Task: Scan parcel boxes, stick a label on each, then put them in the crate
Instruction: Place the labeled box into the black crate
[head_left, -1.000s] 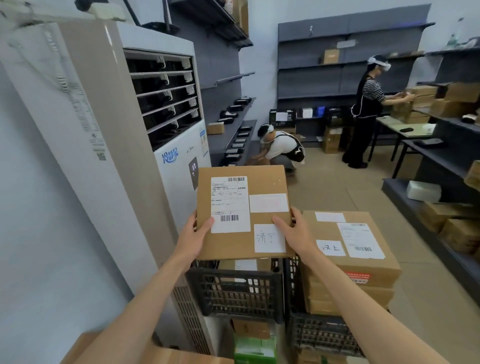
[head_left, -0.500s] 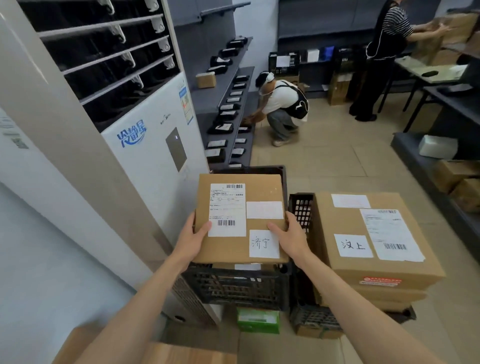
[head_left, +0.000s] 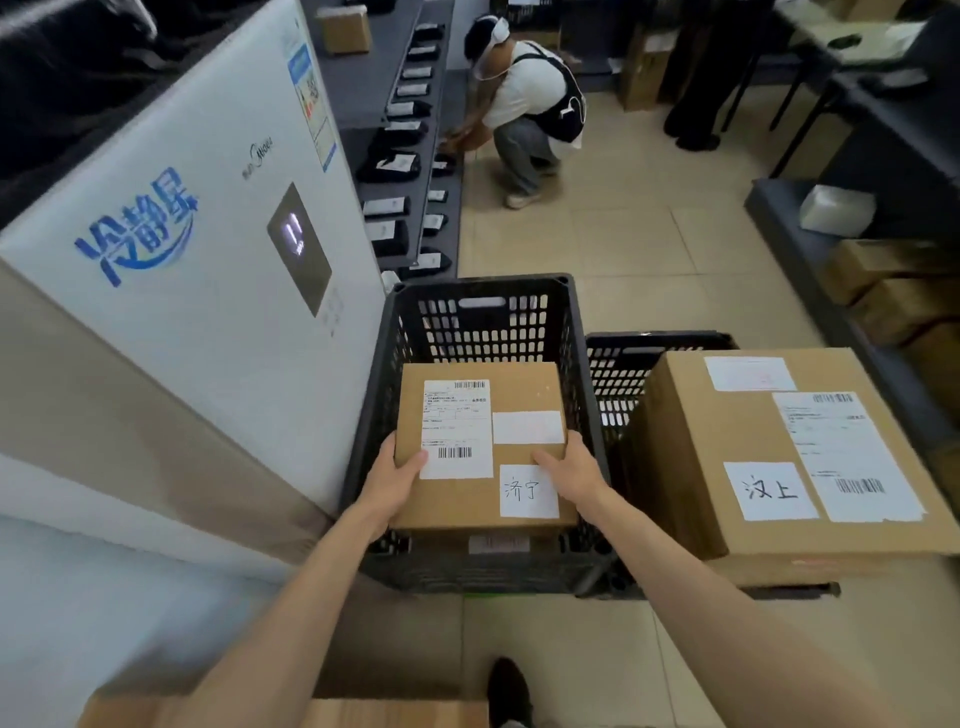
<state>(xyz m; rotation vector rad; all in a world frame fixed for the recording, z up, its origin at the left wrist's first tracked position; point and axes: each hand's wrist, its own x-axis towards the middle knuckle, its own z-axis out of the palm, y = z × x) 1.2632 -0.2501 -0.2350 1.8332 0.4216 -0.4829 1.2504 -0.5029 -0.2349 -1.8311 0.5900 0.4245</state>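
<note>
Hands, left hand (head_left: 390, 480) and right hand (head_left: 571, 473), grip a labelled parcel box (head_left: 480, 447) by its sides, fingers clasping it level over the black crate (head_left: 480, 317) for stowing.

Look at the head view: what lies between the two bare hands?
The brown cardboard parcel box with white labels lies between them: the left hand grips its left edge, the right hand its right edge, inside the black plastic crate.

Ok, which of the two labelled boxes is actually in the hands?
The smaller box, over the left crate, held by left hand and right hand. The bigger box sits untouched on the right crate.
</note>
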